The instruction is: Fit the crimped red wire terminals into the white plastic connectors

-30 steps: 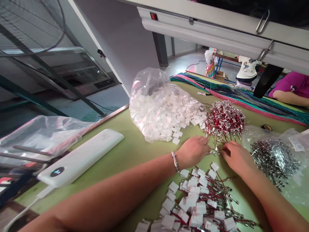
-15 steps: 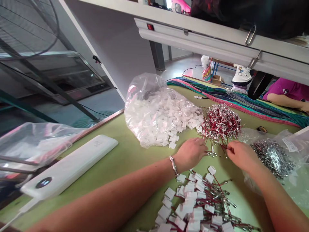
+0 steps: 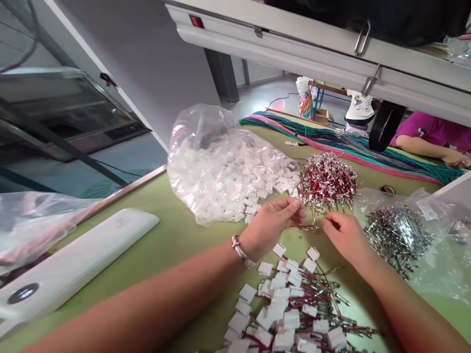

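My left hand (image 3: 274,220) is closed, thumb and forefinger pressed together. Short red wires (image 3: 308,227) with metal terminal ends stick out from under its fingers. Facing it, my right hand (image 3: 346,236) is closed in a pinch, and what lies between its fingertips is too small to make out. Just beyond both hands rises a pile of red wires with silver terminals (image 3: 327,179). Nearer to me, between my forearms, lies a heap of red wire leads with white connector housings (image 3: 281,304) and metal ends.
A clear plastic bag (image 3: 206,171) spills white housings at the left. On the right another bag (image 3: 401,235) holds small metal parts. A white device (image 3: 110,250) with a cable lies at far left. Long coloured wires (image 3: 353,152) cross the back; a co-worker's arm (image 3: 423,147) is behind them.
My left hand has drawn back left from the wire pile, its thumb and forefinger now visibly pinched. My right hand remains close to the pile. The whole view has shifted slightly.
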`<state>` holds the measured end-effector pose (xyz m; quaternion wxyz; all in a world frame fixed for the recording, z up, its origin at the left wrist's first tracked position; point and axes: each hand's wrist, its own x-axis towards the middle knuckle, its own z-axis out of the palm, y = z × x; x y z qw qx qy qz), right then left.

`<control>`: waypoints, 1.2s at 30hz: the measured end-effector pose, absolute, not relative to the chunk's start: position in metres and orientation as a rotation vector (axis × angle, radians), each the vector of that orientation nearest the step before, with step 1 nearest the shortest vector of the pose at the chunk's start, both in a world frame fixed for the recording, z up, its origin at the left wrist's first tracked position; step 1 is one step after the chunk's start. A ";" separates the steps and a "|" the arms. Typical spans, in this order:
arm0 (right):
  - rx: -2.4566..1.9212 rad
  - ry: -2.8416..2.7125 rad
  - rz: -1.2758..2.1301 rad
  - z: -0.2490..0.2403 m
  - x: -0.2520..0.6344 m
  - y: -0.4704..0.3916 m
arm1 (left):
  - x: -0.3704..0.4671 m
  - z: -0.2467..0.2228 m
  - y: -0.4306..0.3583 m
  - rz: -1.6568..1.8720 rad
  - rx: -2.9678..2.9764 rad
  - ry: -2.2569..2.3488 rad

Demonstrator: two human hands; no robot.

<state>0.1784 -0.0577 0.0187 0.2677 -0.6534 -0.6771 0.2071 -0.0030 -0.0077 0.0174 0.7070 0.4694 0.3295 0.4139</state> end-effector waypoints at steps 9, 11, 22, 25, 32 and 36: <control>-2.145 -2.004 0.107 -0.003 0.202 -0.038 | -0.005 0.010 0.001 0.815 1.025 0.837; -2.150 -1.969 0.112 0.003 0.201 -0.041 | -0.004 0.010 0.000 0.770 1.042 0.846; -1.599 -1.687 0.880 0.018 0.154 -0.073 | 0.002 0.011 -0.018 0.680 1.130 0.796; -1.557 -1.676 0.964 0.024 0.159 -0.071 | 0.000 0.012 -0.016 0.704 1.164 0.808; -1.673 -1.738 0.669 0.029 0.186 -0.060 | -0.001 0.013 -0.010 0.746 1.248 0.863; -1.778 -1.695 0.540 0.026 0.208 -0.052 | -0.001 0.008 -0.010 0.808 1.281 0.860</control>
